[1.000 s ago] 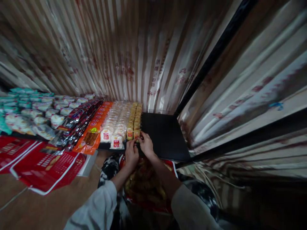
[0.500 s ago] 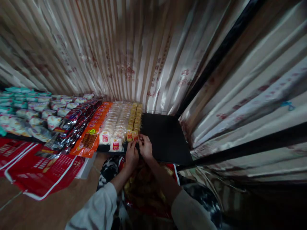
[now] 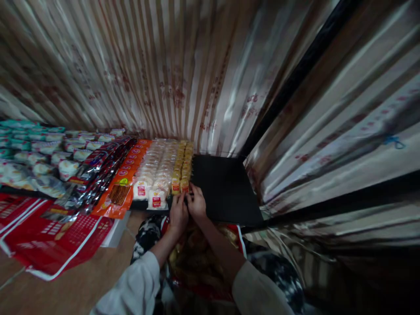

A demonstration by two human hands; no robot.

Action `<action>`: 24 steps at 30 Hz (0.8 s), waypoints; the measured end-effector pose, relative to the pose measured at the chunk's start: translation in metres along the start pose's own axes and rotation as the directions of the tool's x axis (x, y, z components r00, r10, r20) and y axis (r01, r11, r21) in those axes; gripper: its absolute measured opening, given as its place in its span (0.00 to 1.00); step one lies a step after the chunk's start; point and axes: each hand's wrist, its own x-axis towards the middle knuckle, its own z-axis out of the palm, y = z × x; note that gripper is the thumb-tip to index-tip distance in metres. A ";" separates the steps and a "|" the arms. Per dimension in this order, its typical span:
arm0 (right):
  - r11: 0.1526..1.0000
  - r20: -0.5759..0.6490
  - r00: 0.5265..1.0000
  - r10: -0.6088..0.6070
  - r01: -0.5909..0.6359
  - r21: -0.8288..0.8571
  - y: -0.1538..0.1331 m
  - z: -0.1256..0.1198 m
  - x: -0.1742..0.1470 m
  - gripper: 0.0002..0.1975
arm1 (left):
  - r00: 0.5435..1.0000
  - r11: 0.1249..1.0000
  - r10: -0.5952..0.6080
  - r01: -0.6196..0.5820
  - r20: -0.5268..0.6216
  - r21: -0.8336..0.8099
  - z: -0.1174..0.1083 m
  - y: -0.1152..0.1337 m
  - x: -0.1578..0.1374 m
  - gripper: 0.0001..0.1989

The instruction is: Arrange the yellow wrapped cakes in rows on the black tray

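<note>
Both hands meet at the front end of two rows of small yellow snack packets [image 3: 180,168] with red labels. My right hand [image 3: 197,202] is at the right side of the front packet [image 3: 184,186], its fingers bent against it. Just below that packet, the closed fingertips of my left hand [image 3: 179,215] come close to my right thumb; what lies between them is hidden. To the left are rows of white round snacks in clear wrap [image 3: 156,199]. Below my forearms, a red-edged bag of wrapped yellow pieces [image 3: 200,258] rests on my lap.
The black shelf [image 3: 226,188] continues right to a dark metal frame [image 3: 292,92]. Orange packs [image 3: 118,192], dark shiny packs [image 3: 98,168] and white and green packets [image 3: 49,146] lie left. Red bags [image 3: 55,236] hang in front. Pleated printed sheeting [image 3: 183,70] stands behind.
The view has shifted slightly, so the goods on the left sit a little further left. My hands stay by the front yellow packets, with only slight finger movement.
</note>
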 end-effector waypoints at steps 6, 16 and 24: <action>0.999 -0.011 0.999 0.037 -0.037 0.034 0.001 -0.001 -0.002 0.20 | 1.000 1.000 -0.014 0.014 -0.019 -0.001 -0.001 0.001 -0.002 0.23; 0.972 -0.031 0.991 0.132 -0.124 0.200 -0.008 -0.037 -0.067 0.16 | 0.987 0.996 0.049 -0.059 0.150 0.065 -0.021 0.011 -0.052 0.15; 0.920 0.297 0.887 0.353 -0.272 -0.281 0.041 -0.060 -0.127 0.16 | 0.794 0.886 -0.339 0.089 0.505 0.455 0.007 -0.003 -0.104 0.19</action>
